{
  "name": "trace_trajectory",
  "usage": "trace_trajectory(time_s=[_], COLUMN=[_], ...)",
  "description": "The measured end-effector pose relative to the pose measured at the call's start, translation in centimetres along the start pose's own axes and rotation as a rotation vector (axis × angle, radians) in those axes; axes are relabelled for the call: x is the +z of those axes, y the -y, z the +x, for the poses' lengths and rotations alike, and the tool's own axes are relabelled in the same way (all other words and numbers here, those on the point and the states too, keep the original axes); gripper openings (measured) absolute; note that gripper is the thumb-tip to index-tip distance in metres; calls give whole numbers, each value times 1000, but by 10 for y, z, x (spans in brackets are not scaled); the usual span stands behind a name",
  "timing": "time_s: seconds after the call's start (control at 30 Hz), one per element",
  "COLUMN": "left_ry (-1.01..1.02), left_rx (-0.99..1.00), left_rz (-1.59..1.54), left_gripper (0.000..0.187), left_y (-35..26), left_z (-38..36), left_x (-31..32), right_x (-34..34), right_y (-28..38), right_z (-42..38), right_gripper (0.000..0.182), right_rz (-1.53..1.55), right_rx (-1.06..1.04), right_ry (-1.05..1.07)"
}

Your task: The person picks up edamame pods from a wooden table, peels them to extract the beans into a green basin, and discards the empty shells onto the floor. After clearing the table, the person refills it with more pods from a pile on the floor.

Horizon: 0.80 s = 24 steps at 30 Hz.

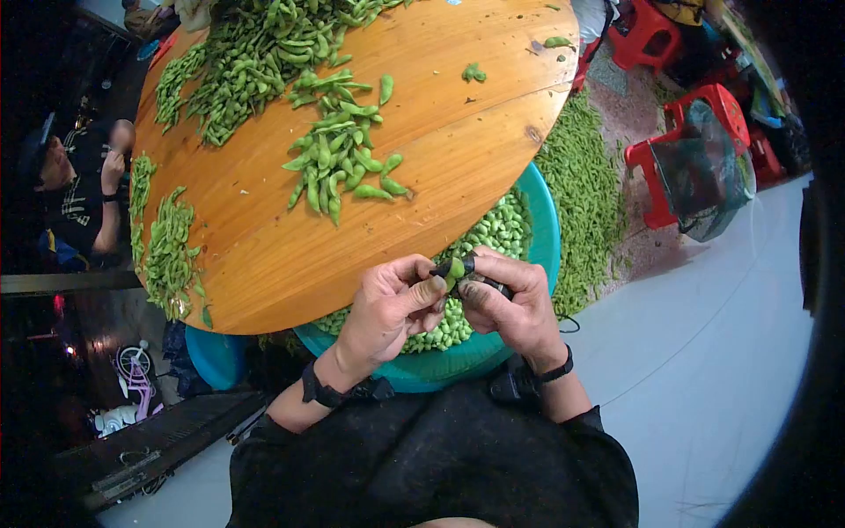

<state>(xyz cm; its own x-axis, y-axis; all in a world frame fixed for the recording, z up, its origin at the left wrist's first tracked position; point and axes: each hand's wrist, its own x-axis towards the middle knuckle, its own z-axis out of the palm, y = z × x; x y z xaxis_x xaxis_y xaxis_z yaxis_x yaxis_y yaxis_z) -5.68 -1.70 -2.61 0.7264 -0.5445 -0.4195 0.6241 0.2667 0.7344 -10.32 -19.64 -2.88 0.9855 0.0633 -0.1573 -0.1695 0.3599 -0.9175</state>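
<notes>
Both of my hands meet above a teal basin (545,231) of shelled green beans (503,231). A green pod (454,275) is pinched between them, with dark coverings on some of the fingertips. My left hand (393,306) holds the pod from the left, thumb and fingers closed. My right hand (512,304) grips its other side, fingers curled and thumb pressed in. On the round wooden table (440,158), just beyond the hands, lies a small group of whole pods (339,154).
A large heap of pods (264,57) covers the table's far left, and a smaller pile (172,251) its left edge. Pods or shells (576,194) cover the floor at right, near red stools (651,180). Another person (75,194) sits at left.
</notes>
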Motion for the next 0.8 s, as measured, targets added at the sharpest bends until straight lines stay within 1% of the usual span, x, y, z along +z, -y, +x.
trace_trajectory(time_s=[0.03, 0.1, 0.13, 0.2, 0.23, 0.33, 0.47, 0.53, 0.57, 0.63, 0.67, 0.7, 0.77, 0.8], left_ry=[48, 41, 34, 19, 5, 22, 73, 67, 68, -12, -122, -133, -334, -341], left_rx=[-35, -48, -61, -25, 10, 21, -17, -31, -22, 118, 314, 322, 885, 888], left_rz=[-95, -149, -202, -226, -250, -307, -312, -100, -94, 534, 825, 826, 1501, 1503], left_gripper=[12, 12, 12, 11, 10, 11, 12, 12, 12, 20, 24, 24, 24, 24], left_y=[0, 2, 4, 10, 12, 12, 11, 7, 1, -12, -15, -25, -51, -58], left_z=[1, 1, 2, 4, 5, 3, 5, 3, 2, -3, -1, 4, 17, 22], left_x=[-1, 1, 2, 2, 2, 5, 2, 1, 4, 12, 7, 0, -15, -20], right_x=[0, 1, 1, -1, 1, 3, 1, 4, 1, -19, -28, -41, -90, -111], right_y=[2, 3, 0, -9, -9, -9, -9, -4, -5, -6, 3, 14, 14, 11], right_z=[0, 0, 2, 5, 6, 7, 6, 1, -1, -8, -13, -18, -19, -20], right_gripper=[12, 11, 11, 10, 10, 11, 12, 13, 13, 15, 16, 16, 17, 15], right_rz=[0, 138, 138, -427, -427, -404, -325, -423, -422, -472, -443, -414, -852, -1143], right_rx=[0, 74, 75, -346, -347, -384, -338, -329, -339, -339, -278, -215, -325, -455], right_ry=[0, -16, -15, -79, -79, -89, -81, -145, -142, -199, -337, -472, -661, -751])
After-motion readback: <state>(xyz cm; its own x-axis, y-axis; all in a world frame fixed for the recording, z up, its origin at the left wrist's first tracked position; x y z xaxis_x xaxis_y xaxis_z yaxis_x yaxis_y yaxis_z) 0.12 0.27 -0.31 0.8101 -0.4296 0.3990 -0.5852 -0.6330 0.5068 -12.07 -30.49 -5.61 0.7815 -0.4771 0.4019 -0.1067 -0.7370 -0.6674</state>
